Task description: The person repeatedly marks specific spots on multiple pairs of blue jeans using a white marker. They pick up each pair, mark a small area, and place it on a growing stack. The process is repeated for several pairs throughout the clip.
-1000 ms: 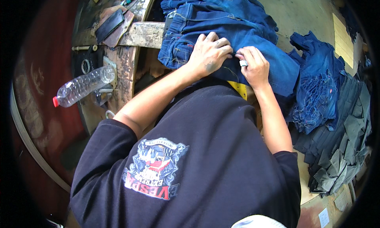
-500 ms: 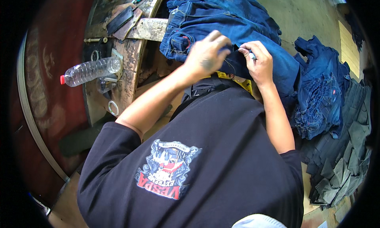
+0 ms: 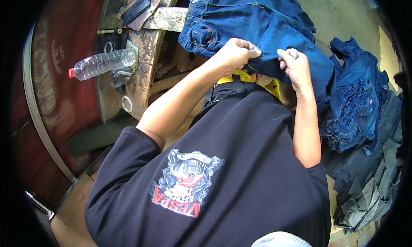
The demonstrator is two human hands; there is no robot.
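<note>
Blue denim garments (image 3: 244,26) lie heaped in front of me, with loose threads along their seams. Over the near part of this denim, my left hand (image 3: 238,54) is closed in a pinch, and what sits between thumb and finger is too small to make out. A short gap to its right, my right hand (image 3: 297,69) has curled fingers. A small pale-teal thing (image 3: 293,55) shows among them; its kind is unclear. Below the hands, at my waist, there is a yellow patterned cloth (image 3: 272,87).
A worn wooden bench (image 3: 143,71) on the left bears a clear plastic bottle (image 3: 103,63) with a red cap, a dark phone-like slab (image 3: 135,10) and a roll of tape (image 3: 126,103). More denim (image 3: 354,105) and grey garments (image 3: 373,178) are piled at the right.
My hands have drawn a little farther apart, the right one moving right and its fingers loosening. My left hand, blurred before, is now steady in a pinch. The whole view has shifted slightly.
</note>
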